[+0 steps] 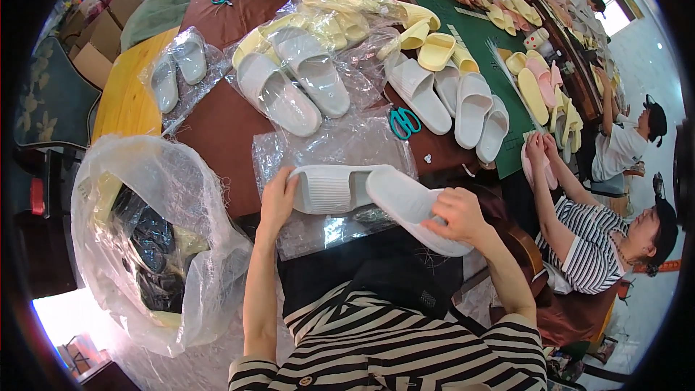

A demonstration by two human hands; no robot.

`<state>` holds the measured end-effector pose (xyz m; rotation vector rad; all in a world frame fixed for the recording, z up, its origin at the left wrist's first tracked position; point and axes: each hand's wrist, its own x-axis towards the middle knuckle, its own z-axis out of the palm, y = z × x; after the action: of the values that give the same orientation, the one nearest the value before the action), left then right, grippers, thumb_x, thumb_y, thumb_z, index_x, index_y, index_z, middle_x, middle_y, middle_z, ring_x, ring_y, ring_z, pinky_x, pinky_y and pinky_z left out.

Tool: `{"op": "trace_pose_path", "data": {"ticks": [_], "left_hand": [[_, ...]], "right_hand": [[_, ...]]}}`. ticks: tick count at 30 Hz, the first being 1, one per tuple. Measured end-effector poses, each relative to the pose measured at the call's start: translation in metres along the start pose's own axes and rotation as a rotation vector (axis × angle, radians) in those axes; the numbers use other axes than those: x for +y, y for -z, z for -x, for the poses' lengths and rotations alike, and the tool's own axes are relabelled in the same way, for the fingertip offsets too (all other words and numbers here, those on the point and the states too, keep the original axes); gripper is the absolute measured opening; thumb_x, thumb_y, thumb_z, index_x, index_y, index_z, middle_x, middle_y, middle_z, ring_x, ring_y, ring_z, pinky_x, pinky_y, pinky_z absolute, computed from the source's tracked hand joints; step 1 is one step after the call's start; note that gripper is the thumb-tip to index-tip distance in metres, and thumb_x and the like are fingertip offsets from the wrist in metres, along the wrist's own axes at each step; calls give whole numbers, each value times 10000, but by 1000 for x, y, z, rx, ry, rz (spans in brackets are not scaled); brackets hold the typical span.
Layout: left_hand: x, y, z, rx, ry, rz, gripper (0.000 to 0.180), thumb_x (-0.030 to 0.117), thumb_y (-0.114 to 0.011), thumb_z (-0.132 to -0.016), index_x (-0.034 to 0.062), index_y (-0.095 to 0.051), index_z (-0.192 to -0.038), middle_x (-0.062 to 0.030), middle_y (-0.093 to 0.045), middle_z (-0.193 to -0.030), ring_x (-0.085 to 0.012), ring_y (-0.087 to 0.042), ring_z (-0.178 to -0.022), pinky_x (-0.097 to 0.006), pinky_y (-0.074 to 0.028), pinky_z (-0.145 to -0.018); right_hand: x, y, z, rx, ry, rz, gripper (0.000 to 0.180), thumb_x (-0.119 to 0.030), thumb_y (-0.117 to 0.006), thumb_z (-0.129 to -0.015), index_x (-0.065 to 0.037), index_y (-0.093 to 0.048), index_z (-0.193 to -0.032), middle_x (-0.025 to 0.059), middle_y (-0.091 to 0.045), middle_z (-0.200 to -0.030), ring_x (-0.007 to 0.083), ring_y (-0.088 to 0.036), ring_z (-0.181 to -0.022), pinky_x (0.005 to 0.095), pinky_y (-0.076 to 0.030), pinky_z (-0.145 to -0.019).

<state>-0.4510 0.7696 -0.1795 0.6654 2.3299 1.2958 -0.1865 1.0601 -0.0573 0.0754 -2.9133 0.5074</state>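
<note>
- Currently, the left hand [277, 201] grips one pale slipper [324, 192], over the clear bag [329, 141].
- The right hand [460, 216] grips a second pale slipper [402, 203], at the near right of the clear bag.
- Teal scissors [412, 124] rest on the worktop [217, 130], beside the clear bag's right edge.

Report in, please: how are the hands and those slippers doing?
Left hand holding one whitish slipper. Right hand holding a second slipper, overlapping the first in view. Clear plastic behind them; teal scissors beyond, apart from both hands.
</note>
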Motion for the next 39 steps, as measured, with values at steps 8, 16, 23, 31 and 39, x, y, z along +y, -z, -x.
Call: {"op": "trace_pose_path", "data": {"ticks": [8, 16, 23, 31, 39], "left_hand": [[12, 3, -8, -75, -114, 223, 286, 195, -461, -1052, 28, -615, -1227, -157, -690, -1023, -217, -654, -977, -335, -487, -879], [34, -30, 8, -146, -17, 451, 345, 258, -447, -1069, -7, -647, -1166, -75, -681, -1040, -152, -601, -986, -292, -466, -906], [41, -22, 12, -166, 143, 670, 534, 426, -310, -1090, 21, -589, -1297, -81, -674, -1042, -166, -628, -888, -298, -504, -781], [8, -15, 28, 204, -258, -249, 234, 32, -618, -890, 18, -666, -1119, -154, -628, -1094, -317, -599, -989, -397, -488, -843], [-4, -14, 23, 282, -318, -589, 439, 102, -651, -872, 26, -581, -1298, -182, -456, -1437, -401, -367, -1383, -518, -303, -1142]], "right_hand": [[-8, -13, -28, -81, 493, 181, 409, -447, -727, -814, -149, -495, -658, -3, -473, -693, 171, -541, -718, 311, -386, -614], [-48, -13, -50, 148, 561, 141, 386, -410, -724, -825, -160, -484, -654, -24, -472, -686, 147, -542, -694, 285, -386, -584], [-9, -37, -22, 237, 171, -39, 351, -305, -759, -771, -115, -502, -625, 42, -505, -668, 244, -586, -689, 370, -421, -563], [170, -7, -38, 761, -705, 94, 443, -438, -593, -976, -41, -570, -780, 154, -580, -730, 342, -554, -672, 438, -424, -642], [152, -9, -117, 637, -332, 329, 364, -228, -677, -899, -24, -586, -1186, 193, -587, -1241, 391, -551, -1165, 473, -445, -992]]}}
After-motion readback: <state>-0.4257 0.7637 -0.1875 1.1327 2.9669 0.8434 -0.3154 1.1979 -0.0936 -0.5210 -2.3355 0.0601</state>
